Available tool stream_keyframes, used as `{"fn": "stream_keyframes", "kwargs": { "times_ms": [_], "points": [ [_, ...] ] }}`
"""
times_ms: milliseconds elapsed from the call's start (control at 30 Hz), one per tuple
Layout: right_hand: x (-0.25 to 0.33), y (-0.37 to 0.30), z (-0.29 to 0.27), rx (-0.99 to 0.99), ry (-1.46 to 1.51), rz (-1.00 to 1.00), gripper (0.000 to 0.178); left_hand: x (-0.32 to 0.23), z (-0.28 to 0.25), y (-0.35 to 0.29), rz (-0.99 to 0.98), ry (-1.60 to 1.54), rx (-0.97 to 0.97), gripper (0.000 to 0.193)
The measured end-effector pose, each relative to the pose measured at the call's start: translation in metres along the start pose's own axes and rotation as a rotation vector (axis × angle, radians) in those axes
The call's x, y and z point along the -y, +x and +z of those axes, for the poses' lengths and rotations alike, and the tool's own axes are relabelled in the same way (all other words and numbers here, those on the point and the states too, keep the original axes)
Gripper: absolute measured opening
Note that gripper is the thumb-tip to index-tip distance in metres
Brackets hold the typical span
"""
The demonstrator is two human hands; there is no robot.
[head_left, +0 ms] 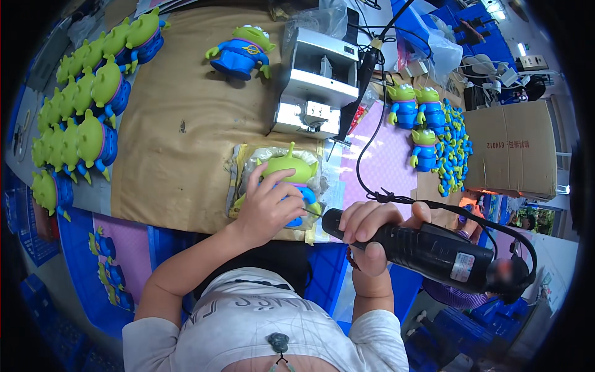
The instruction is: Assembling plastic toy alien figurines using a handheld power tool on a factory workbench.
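A green and blue toy figure point(290, 166) lies face down in a padded holder point(240, 155) at the front edge of the bench. My left hand point(270, 208) is closed over the figure's body, its fingers curved across the back. In my right hand point(370, 230), a black electric screwdriver point(427, 253) is gripped, the fingers wrapped round its body near the front end. Its thin bit points left at the figure's lower part; whether the tip touches is hard to make out.
Rows of finished-looking figures point(80, 93) stand at left, and another figure point(240, 53) lies farther back. A silver metal machine point(319, 77) stands behind the holder. Blue and green figures and parts point(449, 146) are heaped at right beside a cardboard box point(511, 149). The screwdriver's black cord point(362, 167) loops across the bench.
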State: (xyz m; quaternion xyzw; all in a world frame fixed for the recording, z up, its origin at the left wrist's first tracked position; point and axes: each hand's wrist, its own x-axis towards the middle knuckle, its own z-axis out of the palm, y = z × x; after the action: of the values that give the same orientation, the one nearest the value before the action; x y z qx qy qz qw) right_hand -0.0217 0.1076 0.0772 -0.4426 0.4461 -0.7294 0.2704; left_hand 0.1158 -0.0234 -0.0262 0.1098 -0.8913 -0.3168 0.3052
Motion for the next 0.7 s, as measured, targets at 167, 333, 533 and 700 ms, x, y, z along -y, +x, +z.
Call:
{"fn": "stream_keyframes", "kwargs": {
  "times_ms": [167, 333, 533, 700],
  "points": [
    [-0.001, -0.005, 0.000, -0.006, 0.010, 0.023, 0.076, -0.003, 0.000, -0.002, 0.024, -0.013, 0.017, 0.019],
    [-0.002, -0.007, -0.001, 0.019, 0.015, 0.043, 0.077, -0.006, 0.002, -0.006, 0.045, -0.032, 0.039, 0.019],
    [-0.016, 0.000, -0.001, 0.016, -0.098, -0.100, 0.080, -0.006, -0.004, -0.014, -0.035, -0.102, 0.045, 0.056],
    [-0.038, 0.009, -0.011, 0.061, -0.220, -0.208, 0.080, -0.007, -0.008, -0.019, -0.189, 0.161, 0.317, 0.105]
  ]
}}
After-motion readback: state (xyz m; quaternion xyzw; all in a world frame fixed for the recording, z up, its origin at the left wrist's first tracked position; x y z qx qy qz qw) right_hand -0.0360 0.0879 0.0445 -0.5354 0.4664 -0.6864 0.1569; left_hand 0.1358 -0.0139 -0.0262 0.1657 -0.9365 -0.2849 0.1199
